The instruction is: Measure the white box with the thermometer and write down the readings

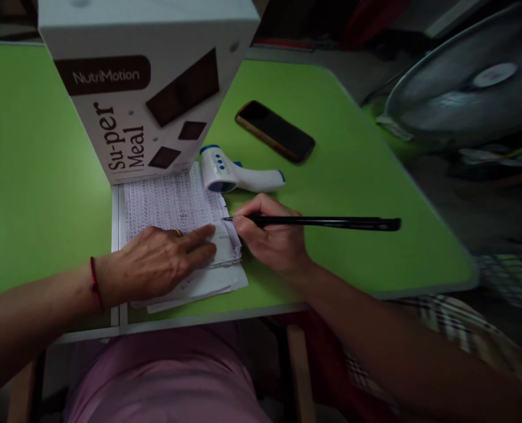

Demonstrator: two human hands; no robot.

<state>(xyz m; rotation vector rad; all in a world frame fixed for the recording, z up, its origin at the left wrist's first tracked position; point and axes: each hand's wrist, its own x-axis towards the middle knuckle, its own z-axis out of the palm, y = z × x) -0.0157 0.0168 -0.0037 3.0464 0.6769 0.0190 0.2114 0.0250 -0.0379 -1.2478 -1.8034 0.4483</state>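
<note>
My right hand grips a black pen, its tip at the right part of a handwritten sheet of paper. Flat across the lower part of that sheet lies my left hand, fingers stretched toward the pen tip. More loose sheets stick out beneath, near the table's front edge. Just beyond my right hand rests a white and blue infrared thermometer, which touches or overlaps the paper's upper right edge. A tall white "NutriMotion Super Meal" box stands at the top of the paper.
On the green table, a smartphone in a brown case lies behind the thermometer. A large round fan is off to the right beyond the table. Checked cloth shows below the table's right front edge.
</note>
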